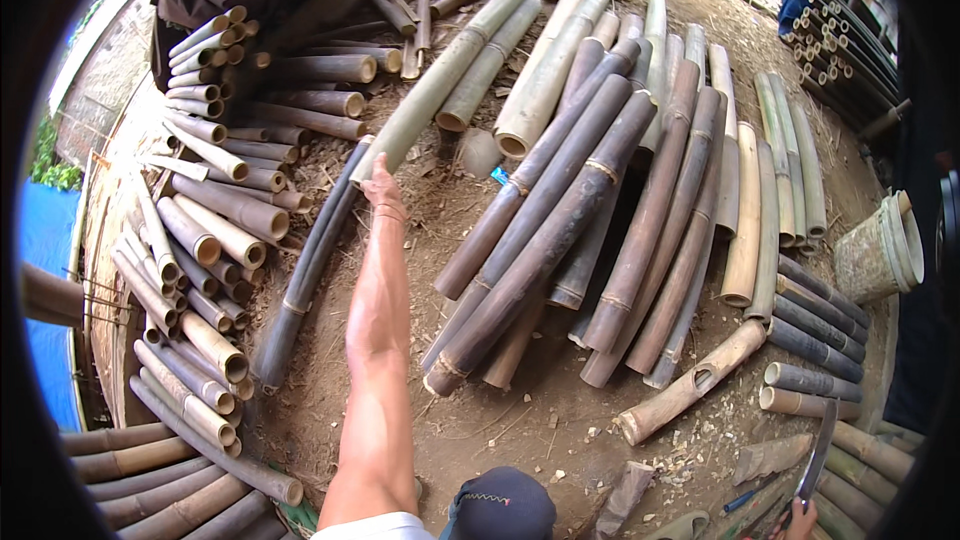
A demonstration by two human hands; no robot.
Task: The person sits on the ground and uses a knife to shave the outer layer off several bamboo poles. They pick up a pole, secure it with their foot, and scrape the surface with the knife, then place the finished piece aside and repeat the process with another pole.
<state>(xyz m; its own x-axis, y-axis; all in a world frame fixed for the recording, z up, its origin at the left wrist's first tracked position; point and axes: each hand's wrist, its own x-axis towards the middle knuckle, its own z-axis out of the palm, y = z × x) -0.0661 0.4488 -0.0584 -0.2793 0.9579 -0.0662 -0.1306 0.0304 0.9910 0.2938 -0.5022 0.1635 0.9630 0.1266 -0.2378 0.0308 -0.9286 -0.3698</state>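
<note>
One long greenish pole is gripped at its near end by the left hand, the fingers closed around it; the pole runs up and to the right from the hand across the dirt ground. The left arm is stretched straight out from the lower edge, forearm bare, a white sleeve at the shoulder. Two more pale green poles lie just right of the gripped one, cut ends toward the viewer. One dark curved pole lies on the ground just left of the arm. A fan of roughly a dozen dark brown poles is spread to the right of the hand, and about five pale split slats lie beyond them. Short cut lengths are stacked in a pile at left, too many to count. One short notched piece lies alone near the lower right. One woven basket stands at the right edge. The right hand is seen only partly at the lower edge, closed on the handle of one long blade.
</note>
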